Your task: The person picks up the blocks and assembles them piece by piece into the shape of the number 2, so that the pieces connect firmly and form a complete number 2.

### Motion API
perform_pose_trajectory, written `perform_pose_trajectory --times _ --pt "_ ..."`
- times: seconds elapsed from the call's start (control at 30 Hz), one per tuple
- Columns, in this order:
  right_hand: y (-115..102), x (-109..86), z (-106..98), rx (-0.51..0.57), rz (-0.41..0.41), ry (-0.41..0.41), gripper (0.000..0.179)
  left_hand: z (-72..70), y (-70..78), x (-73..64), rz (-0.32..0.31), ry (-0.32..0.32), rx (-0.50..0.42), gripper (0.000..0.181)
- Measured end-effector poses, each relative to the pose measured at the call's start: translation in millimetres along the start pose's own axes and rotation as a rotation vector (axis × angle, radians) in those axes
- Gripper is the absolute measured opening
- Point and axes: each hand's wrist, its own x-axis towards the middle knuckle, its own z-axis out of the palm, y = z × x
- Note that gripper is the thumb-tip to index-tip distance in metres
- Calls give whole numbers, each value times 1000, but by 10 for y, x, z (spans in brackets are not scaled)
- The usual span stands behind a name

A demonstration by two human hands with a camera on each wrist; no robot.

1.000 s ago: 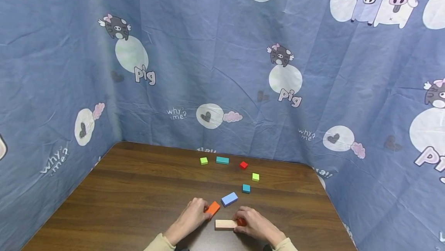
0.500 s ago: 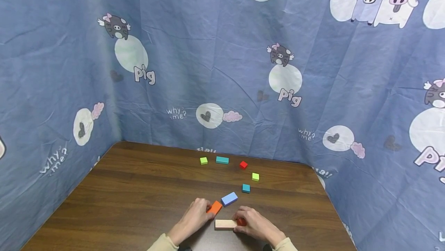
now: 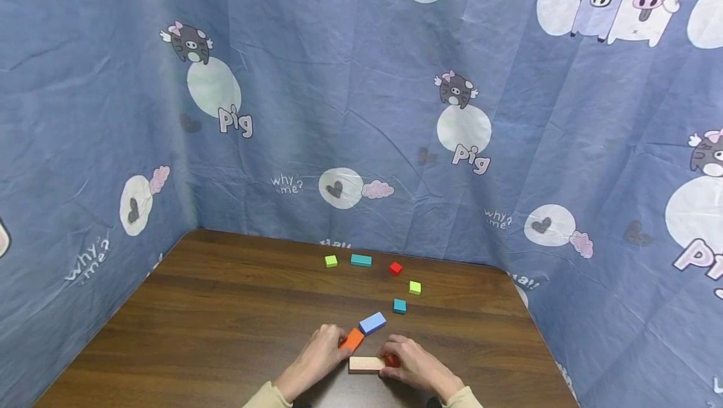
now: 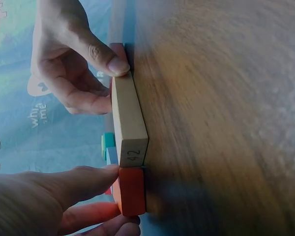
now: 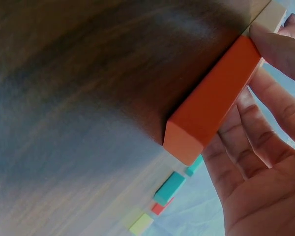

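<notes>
Orange block (image 3: pixel 353 339) on counter (image 3: pixel 226 320), near end just beside the left end of pale wooden block (image 3: pixel 366 365); contact uncertain. Left hand (image 3: pixel 317 359): fingers bent, pinching orange block. Right hand (image 3: pixel 417 365): thumb and fingers gripping long red block (image 5: pixel 214 93) where it meets the pale one. Blue block (image 3: pixel 373 323) close off orange block's far end. Counter extends widely leftward to its edge; blue curtain (image 3: pixel 384 132) along far edge.

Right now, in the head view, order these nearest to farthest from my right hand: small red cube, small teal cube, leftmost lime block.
1. Small teal cube: ahead of your right hand.
2. Small red cube: farther back.
3. Leftmost lime block: also back, well left.
</notes>
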Motion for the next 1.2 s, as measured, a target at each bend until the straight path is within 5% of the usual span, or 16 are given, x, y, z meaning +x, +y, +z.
perform_pose_trajectory --times 0.67,1.07,1.2 --pt "-6 55 -41 17 -4 -27 30 30 -7 -36 -10 32 5 12" --pt "104 227 -288 -64 92 47 38 33 3 -51 21 60 21 12" --pt "166 336 -326 -148 28 103 36 39 -2 -50 24 59 16 12"
